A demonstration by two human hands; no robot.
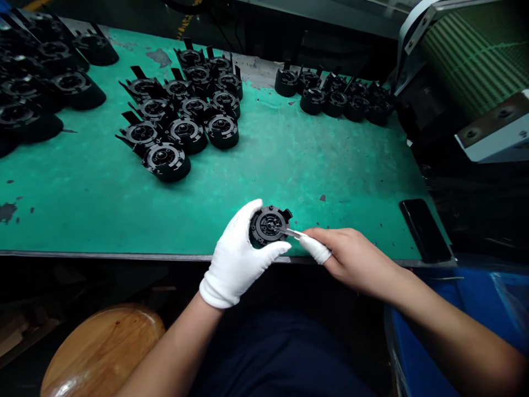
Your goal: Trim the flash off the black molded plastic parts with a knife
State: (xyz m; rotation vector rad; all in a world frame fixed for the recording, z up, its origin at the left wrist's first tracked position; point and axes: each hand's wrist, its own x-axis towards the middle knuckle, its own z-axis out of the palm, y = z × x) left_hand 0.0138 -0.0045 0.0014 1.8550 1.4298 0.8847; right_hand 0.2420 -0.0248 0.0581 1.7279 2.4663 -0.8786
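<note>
My left hand (239,253), in a white glove, is wrapped round a round black plastic part (270,225) at the front edge of the green table (330,160). The part's ringed, open face is turned up, and a short tab sticks out at its upper right. My right hand (347,251) is bare apart from a white cover on the thumb. It pinches a slim metal blade-like tool (292,232), whose tip reaches into the middle of the part. The tool's exact kind is not clear, since its handle is hidden in the hand.
Similar black parts (185,132) stand grouped left of centre, with more black parts (70,82) at far left and smaller ones (334,102) at back right. A phone (425,229) lies near the right corner. A wooden stool (103,353), blue bin (463,331) and green-belted machine (475,49) surround the table.
</note>
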